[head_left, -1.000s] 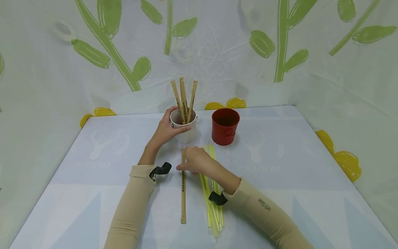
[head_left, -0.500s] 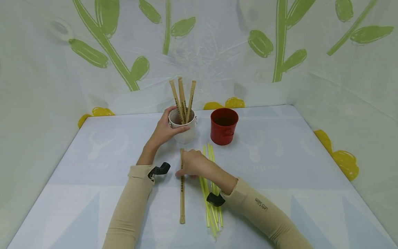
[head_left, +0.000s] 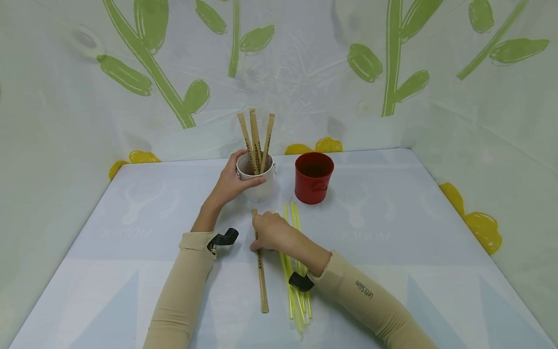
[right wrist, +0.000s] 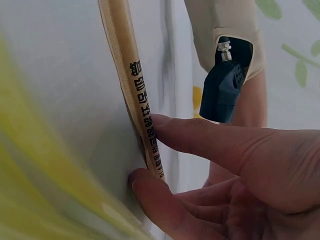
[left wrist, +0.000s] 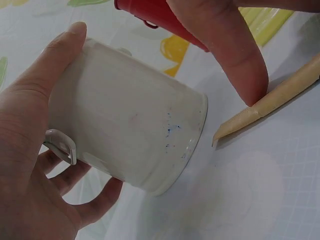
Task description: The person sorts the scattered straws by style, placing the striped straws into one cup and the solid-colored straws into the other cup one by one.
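- Inside the pail (head_left: 260,190): several sticks (head_left: 255,132);
- at its left side, touching: left hand (head_left: 231,182);
- to its right, just apart: pot (head_left: 312,187);
- before it: loose stick (head_left: 263,286), under right hand (head_left: 275,232);
- before it, rightward: rods (head_left: 294,303);
- behind it: wall (head_left: 301,111)

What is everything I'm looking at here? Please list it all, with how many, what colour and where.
white pail: 1, off-white, toward the table's back
upright sticks: at least 3, brown with dark print, leaning inside the white pail
red pail: 1, red, right of the white pail, apart from it
loose stick: 1, brown with dark print, in front of the white pail
yellow sticks: several, overlapping, yellow, right of the loose stick
table: 1, pale with blue shapes, underneath
backdrop: 3 sides, pale with green leaves, around the table
wrist devices: 2, black, at the cuffs
sleeves: 2, beige, on both arms
left hand: 1, bare, gripping the white pail
right hand: 1, bare, pinching the loose stick
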### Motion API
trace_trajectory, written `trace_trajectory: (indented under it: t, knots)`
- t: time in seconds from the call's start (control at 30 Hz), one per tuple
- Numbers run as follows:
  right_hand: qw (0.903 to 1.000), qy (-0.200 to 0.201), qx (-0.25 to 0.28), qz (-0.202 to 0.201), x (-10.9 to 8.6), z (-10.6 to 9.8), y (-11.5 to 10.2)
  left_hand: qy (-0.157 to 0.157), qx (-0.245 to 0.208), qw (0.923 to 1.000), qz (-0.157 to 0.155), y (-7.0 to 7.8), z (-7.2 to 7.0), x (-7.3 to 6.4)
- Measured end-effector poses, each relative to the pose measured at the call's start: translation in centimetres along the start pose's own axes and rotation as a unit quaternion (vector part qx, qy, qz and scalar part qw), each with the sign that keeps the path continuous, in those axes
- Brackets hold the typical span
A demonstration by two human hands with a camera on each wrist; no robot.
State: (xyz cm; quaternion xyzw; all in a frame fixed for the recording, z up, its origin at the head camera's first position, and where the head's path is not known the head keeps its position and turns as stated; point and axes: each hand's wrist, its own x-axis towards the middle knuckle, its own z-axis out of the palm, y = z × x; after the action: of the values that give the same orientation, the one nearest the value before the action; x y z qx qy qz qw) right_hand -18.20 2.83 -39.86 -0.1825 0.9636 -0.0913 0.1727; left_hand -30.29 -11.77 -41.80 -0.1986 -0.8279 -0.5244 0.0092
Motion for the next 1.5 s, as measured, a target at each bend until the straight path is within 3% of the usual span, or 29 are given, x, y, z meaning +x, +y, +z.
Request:
trace_trajectory:
  t: [0.3,0.47,0.63,1.5]
  knots:
    - [0.9946,-0.071,0.075,0.013,0.0,-0.6,0.4,0.001,0.002,1.0,0.002,0.2,0.0,0.0]
    - [0.9921,-0.089,0.086,0.022,-0.1,-0.7,0.5,0.0,-0.003,1.0,0.001,0.8,-0.1,-0.2]
    - [0.99,-0.109,0.087,0.02,0.1,-0.8,0.6,0.004,0.002,1.0,0.003,0.0,0.1,0.1]
    - [0.9919,-0.107,0.066,0.019,-0.3,-0.2,0.1,0.009,0.005,0.9999,0.002,-0.3,0.2,0.0]
